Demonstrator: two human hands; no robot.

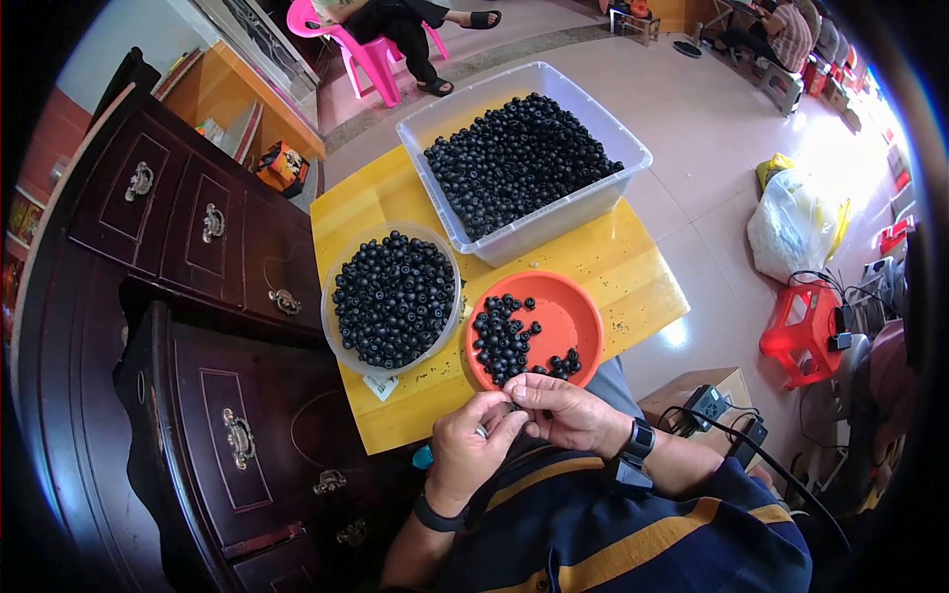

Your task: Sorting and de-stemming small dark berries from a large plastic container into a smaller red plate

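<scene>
From my feed, both hands meet just below the near edge of the small yellow table (633, 267), fingertips pressed together around what I take to be one black bead (514, 405), though it is mostly hidden between them. My left hand (473, 447) curls its thumb and forefinger inward on it, and my right hand (565, 413) pinches it from the other side. The bead sits right at the fingertips, touching both hands, just beside the rim of the orange plate (573, 321). As I judge progress, much is left: the clear rectangular tub (450, 124) is heaped with beads, the round clear bowl (341, 346) is nearly full, and the plate holds only a loose scatter along its left side
</scene>
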